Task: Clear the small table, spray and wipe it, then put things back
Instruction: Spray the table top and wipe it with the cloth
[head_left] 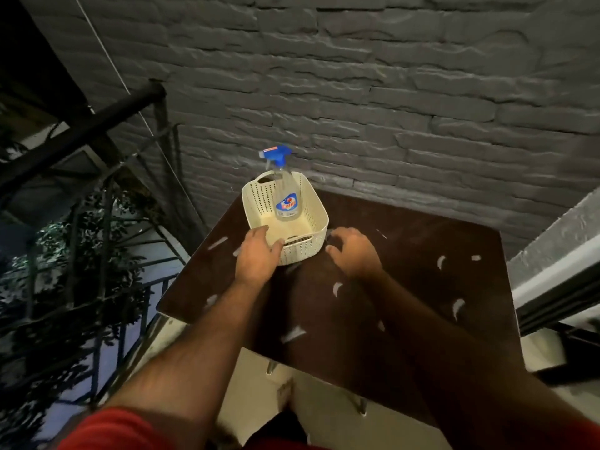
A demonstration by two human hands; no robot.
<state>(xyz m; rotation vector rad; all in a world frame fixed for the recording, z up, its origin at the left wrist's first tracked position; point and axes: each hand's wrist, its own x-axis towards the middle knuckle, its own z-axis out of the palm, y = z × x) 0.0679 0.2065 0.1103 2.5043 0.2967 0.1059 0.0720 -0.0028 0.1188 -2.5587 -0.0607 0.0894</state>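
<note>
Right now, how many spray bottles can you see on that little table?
1. The spray bottle stands upright inside the cream basket at the table's far side. None other shows.

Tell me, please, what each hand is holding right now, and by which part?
The left hand grips the cream basket by its near rim, thumb inside. The right hand holds nothing; its curled fingers hover beside the basket.
</note>
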